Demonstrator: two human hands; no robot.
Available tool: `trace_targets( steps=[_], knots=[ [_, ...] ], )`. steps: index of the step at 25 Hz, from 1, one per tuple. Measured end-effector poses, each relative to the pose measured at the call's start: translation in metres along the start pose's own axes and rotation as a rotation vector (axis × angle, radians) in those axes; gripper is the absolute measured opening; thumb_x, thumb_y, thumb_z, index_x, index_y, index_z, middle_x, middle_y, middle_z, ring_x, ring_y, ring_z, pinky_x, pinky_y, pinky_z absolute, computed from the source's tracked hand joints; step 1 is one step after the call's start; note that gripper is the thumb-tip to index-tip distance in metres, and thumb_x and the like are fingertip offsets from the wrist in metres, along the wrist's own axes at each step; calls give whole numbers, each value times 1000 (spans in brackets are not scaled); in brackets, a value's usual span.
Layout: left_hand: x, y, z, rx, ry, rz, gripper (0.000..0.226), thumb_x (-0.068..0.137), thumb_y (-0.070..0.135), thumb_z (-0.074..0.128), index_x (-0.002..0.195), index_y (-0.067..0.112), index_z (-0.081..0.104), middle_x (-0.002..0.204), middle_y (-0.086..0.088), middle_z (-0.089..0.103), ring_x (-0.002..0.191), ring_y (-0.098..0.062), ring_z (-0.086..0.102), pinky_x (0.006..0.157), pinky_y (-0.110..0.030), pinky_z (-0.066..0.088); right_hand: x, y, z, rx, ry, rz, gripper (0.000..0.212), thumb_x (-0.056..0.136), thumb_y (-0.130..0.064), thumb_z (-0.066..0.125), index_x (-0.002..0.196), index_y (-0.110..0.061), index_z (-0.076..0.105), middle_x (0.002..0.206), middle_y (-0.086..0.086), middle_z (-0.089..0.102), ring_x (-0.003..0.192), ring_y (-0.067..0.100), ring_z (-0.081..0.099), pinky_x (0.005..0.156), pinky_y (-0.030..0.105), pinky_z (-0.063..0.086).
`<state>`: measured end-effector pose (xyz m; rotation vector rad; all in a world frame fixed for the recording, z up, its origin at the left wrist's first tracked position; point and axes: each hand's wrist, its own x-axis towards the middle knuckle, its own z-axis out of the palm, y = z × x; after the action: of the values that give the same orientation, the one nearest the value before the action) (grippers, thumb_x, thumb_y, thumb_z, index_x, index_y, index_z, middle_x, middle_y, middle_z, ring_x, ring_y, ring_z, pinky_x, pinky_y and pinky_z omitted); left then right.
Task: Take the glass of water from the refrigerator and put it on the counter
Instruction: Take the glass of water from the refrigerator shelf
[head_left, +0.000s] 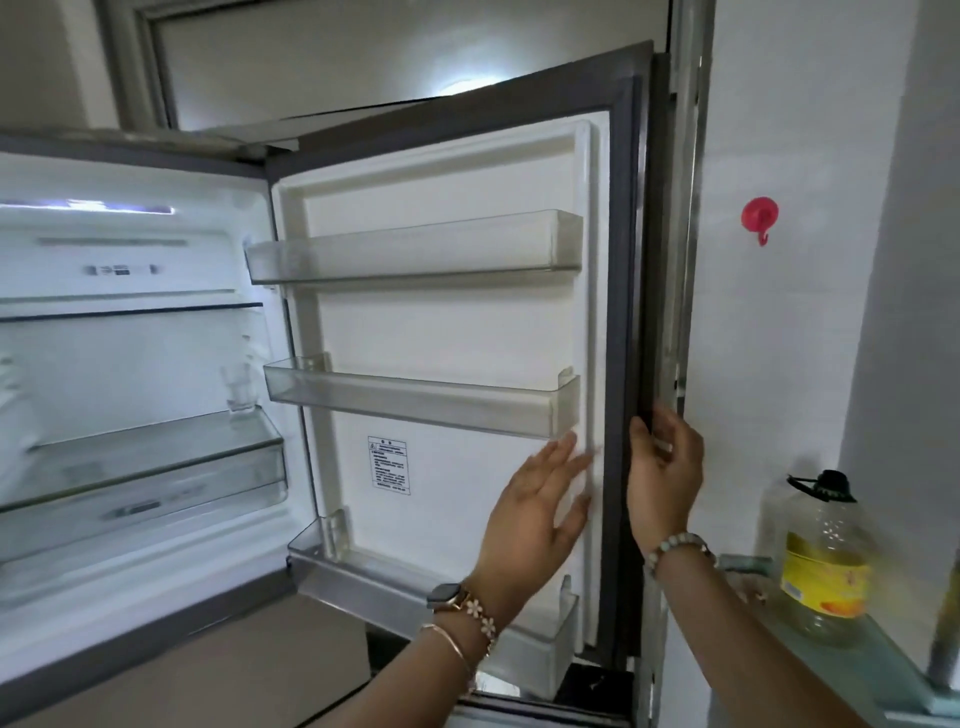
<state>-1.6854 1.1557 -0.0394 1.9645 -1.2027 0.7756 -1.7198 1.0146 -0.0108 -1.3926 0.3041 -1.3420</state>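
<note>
Both forearms are seen nearest the lens, each wrist ringed with beads or a bracelet, a watch on the left. At the open refrigerator door (441, 322), the left hand (535, 514) is laid flat against the white inner liner, fingers spread wide and holding nothing. The right hand (662, 478) is curled around the door's dark outer edge, which is gripped between thumb and fingers.

Door-opening is judged to be the step in hand; the glass has not yet been reached. The glass of water (238, 387), clear, smooth and nearly invisible, stands upright on a glass shelf (156, 441) inside the compartment, well apart from both hands. A reach leftward into the cavity is called for next, with a firm grasp, since wet cold glass may slip.

3 translucent plastic door bins are seen bare. An oil bottle (821, 561) of yellowish plastic stands on a ledge at right.
</note>
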Motion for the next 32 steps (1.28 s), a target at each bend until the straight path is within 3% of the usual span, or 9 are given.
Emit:
trace_targets(
  steps=[2,5,7,10,14,19,23,32],
  knots=[
    [-11,2,-25,-208,54,-245,32,98,33,53,127,25,63,130,9,66,119,0,58,105,-24,42,-30,-15,1,54,-27,-173,23,90,-18,62,113,-14,63,103,-14,56,92,15,59,77,6,43],
    [-26,-3,-75,-568,189,-621,25,99,27,53,106,15,74,104,1,78,95,-11,72,90,-32,54,-84,-21,14,183,-266,-197,14,85,-25,57,96,-19,63,94,-9,65,84,9,61,76,13,49],
    [-39,-12,-115,-714,238,-790,37,101,37,45,105,13,73,103,-5,78,94,-22,74,92,-36,54,-110,-19,36,204,-431,-40,8,91,-15,61,91,-20,67,93,-6,71,87,11,66,78,22,53],
    [-66,-25,-180,-870,343,-956,49,101,47,36,111,13,70,111,-9,76,101,-28,71,97,-41,49,-134,-31,85,356,-662,412,13,95,-16,60,94,-17,73,93,0,76,94,26,70,77,32,54],
    [-116,-38,-255,-880,510,-1039,54,98,52,36,118,13,67,118,-13,73,110,-34,67,104,-47,46,-163,-51,142,457,-972,836,29,94,-34,55,110,-16,70,112,8,74,105,27,68,93,41,53],
    [-185,-55,-334,-773,609,-1132,59,97,55,34,127,12,63,123,-12,71,114,-35,66,109,-51,42,-224,-65,201,425,-1231,935,37,94,-47,51,114,-22,69,117,5,72,111,27,66,96,44,50],
    [-224,-79,-385,-748,633,-1159,60,97,54,33,128,12,62,124,-14,70,116,-37,65,110,-53,40,-270,-76,244,405,-1302,980,40,92,-48,53,115,-21,70,117,6,74,108,27,68,95,44,51],
    [-235,-161,-436,-757,572,-1114,58,99,52,31,126,13,63,120,-13,72,109,-35,69,101,-49,48,-299,-79,319,418,-1276,937,38,93,-47,54,113,-21,73,114,6,76,108,27,69,98,45,51]
  ],
)
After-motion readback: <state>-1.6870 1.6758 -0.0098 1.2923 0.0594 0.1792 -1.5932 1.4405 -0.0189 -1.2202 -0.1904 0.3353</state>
